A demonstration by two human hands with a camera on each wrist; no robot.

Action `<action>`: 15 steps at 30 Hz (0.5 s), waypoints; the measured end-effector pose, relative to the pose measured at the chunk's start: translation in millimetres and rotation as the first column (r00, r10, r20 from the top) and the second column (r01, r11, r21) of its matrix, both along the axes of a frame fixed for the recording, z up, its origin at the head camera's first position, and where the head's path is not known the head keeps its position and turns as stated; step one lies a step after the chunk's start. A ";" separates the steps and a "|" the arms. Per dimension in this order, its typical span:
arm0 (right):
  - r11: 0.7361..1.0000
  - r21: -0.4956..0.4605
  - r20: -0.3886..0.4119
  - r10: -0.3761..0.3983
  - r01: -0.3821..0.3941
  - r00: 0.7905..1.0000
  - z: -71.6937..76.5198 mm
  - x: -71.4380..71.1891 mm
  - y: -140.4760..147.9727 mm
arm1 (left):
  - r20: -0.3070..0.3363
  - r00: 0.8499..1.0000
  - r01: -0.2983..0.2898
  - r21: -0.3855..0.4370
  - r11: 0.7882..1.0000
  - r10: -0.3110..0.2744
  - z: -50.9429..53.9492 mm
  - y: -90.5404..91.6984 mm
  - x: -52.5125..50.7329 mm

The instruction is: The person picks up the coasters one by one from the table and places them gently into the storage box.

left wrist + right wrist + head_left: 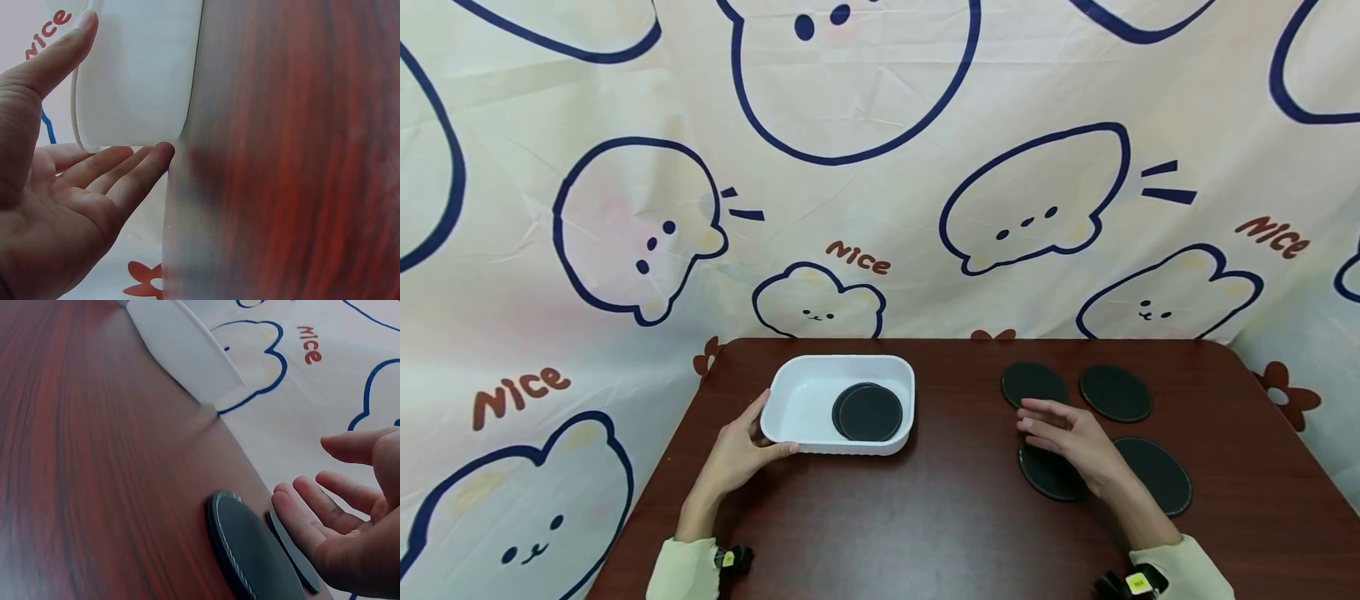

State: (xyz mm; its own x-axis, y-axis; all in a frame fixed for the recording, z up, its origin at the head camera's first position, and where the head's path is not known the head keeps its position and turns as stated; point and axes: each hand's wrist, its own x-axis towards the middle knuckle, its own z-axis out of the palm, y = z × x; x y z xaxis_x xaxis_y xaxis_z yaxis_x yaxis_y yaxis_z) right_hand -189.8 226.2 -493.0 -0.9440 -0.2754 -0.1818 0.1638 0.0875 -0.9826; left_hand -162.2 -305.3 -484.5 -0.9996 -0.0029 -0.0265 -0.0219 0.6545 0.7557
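Note:
A white tray (801, 404) holds black round discs (871, 412), overlapping at its right side. My left hand (735, 454) grips the tray's left end, thumb at the near side; in the left wrist view the hand (69, 206) has thumb and fingers around the tray's end (137, 75). Over the table's right part, my right hand (1078, 446) hovers above a near black disc (1051, 477), fingers slightly bent and holding nothing. The right wrist view shows that hand (344, 531) with thumb and fingers apart, beside a black disc (250, 544).
Other black discs lie on the brown table (925, 517): one behind the right hand (1032, 383), one at the back right (1116, 393) and one near the right forearm (1156, 475). A patterned cloth (910, 208) hangs behind the table's back edge.

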 end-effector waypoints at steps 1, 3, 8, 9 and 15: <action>1.000 0.005 0.004 -0.007 0.007 1.000 -0.6 0.8 3.1 | 0.001 1.000 -0.001 0.000 1.000 0.001 -0.1 -0.1 -0.1; 1.000 0.015 0.007 -0.016 0.016 1.000 -1.5 2.5 9.8 | 0.001 1.000 -0.001 0.002 1.000 0.001 0.2 0.4 0.1; 0.998 0.043 -0.009 -0.040 0.040 0.999 0.3 8.3 25.7 | 0.002 1.000 0.004 -0.004 1.000 -0.004 1.1 0.9 0.3; 0.997 0.056 -0.020 -0.043 0.044 0.999 1.0 9.7 28.5 | 0.002 1.000 0.004 -0.005 1.000 -0.004 1.2 0.9 0.3; 0.962 0.260 -0.122 -0.054 0.084 0.991 3.8 17.1 43.0 | -0.003 1.000 0.009 0.001 1.000 -0.009 0.7 0.9 0.1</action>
State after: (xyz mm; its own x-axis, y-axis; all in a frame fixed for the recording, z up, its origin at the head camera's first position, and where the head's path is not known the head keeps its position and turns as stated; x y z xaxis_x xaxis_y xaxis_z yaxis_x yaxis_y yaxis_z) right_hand -172.7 269.2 -489.2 -0.9776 -0.1652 -0.1305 0.0682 0.3382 -0.9386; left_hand -162.2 -304.4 -483.8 -0.9997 0.0063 -0.0231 -0.0134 0.6537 0.7566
